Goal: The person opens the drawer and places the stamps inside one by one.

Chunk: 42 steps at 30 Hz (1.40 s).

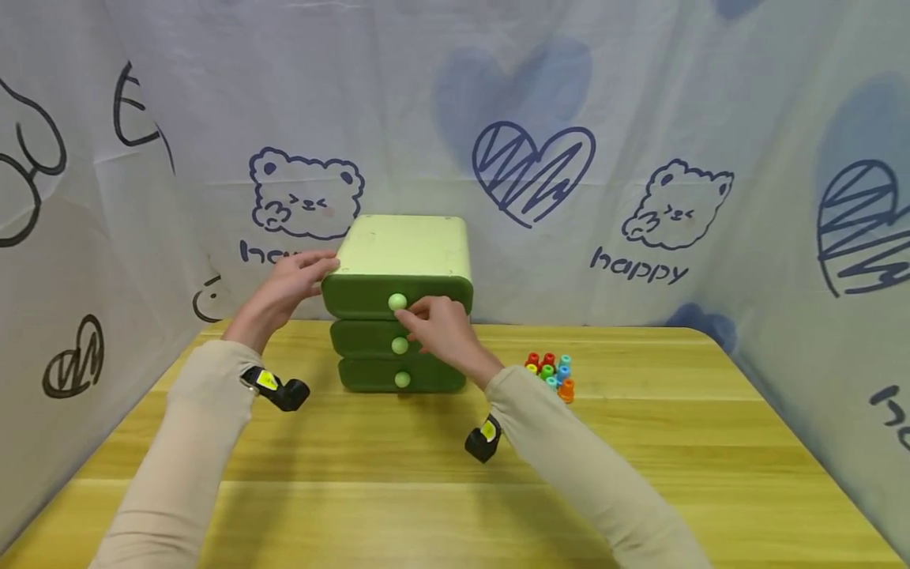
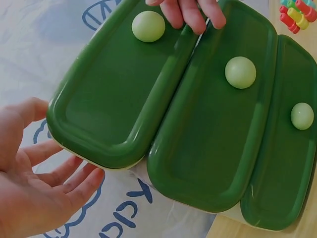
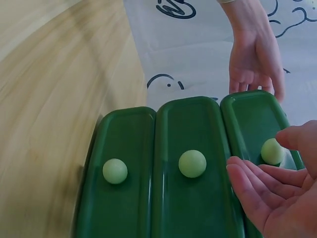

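A small chest of drawers (image 1: pixel 401 246) with a pale green body and three dark green drawer fronts stands on the table. Each front carries a round light green knob; all three drawers look closed. My left hand (image 1: pixel 286 286) rests against the upper left side of the chest, its fingers extended along that side in the left wrist view. Close beside the top knob (image 1: pixel 397 302) is my right hand (image 1: pixel 449 332). In the right wrist view its thumb and loosely bent fingers are spread around this knob (image 3: pixel 272 151), without a visible pinch.
Several small colourful pegs (image 1: pixel 549 371) stand grouped on the wooden table (image 1: pixel 398 506), right of the chest. A white cloth backdrop (image 1: pixel 412 103) with bear and heart drawings hangs behind and along both sides.
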{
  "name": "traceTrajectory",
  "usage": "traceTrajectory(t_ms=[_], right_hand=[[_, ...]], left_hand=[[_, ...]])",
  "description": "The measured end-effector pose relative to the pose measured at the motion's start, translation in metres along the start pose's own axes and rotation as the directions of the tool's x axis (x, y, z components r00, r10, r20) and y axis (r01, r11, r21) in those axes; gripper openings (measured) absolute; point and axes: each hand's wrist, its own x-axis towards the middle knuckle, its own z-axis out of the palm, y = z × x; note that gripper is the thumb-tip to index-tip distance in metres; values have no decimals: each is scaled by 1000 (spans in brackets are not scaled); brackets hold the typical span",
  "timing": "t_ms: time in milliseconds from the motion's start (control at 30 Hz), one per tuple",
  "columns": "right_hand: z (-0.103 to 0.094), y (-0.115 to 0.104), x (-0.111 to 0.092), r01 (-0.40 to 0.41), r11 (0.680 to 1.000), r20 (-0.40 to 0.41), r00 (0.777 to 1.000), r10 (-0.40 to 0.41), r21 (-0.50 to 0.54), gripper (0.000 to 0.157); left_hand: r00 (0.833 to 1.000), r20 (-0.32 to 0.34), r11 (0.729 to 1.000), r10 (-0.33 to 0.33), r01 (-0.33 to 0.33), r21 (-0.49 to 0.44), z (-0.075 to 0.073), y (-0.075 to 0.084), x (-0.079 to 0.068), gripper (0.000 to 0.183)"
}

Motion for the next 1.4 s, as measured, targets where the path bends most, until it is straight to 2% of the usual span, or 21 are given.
traceTrajectory(t_ms=[200, 500, 933, 1133, 1400], right_hand=[[8, -2, 4, -48, 996, -10, 999, 49, 71, 35], [15, -4, 10, -71, 991, -76, 994, 79, 111, 38], [25, 0, 10, 44, 998, -209, 977, -35, 38, 36], [27, 3, 7, 97, 994, -254, 961, -108, -54, 38], [28, 1, 2, 164, 971, -283, 936, -209, -175, 38]], left_hand=[[1000, -11, 1000, -13, 13, 6, 0, -1, 2, 61], [999, -27, 1000, -21, 21, 0, 0, -1, 2, 61], [999, -44, 1000, -22, 22, -11, 2, -2, 4, 58], [999, -30, 999, -27, 26, -20, 0, -3, 5, 59], [999, -32, 1000, -29, 29, -5, -2, -3, 4, 60]])
